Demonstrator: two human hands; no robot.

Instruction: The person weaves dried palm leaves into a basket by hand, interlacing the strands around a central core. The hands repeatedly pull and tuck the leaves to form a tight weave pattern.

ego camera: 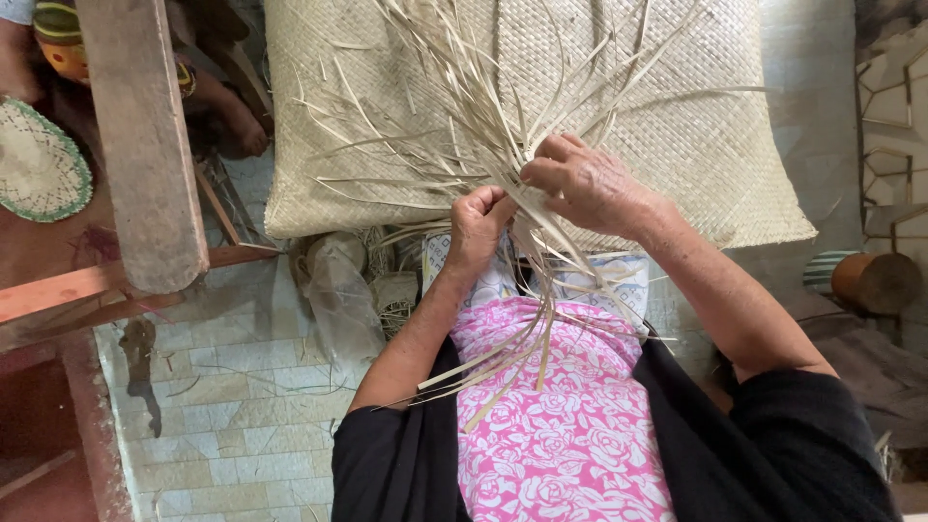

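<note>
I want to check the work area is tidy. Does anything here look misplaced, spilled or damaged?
Nothing looks damaged. Both hands, left and right, grip a bundle of dry straw strips fanning loosely over a woven mat. A few stray strips lie on the tiled floor.

I see pale straw-coloured leaf strips (483, 135) over a tan checker-woven mat (677, 116); below the mat, a pink-and-white rose-print cloth (561, 425).
</note>
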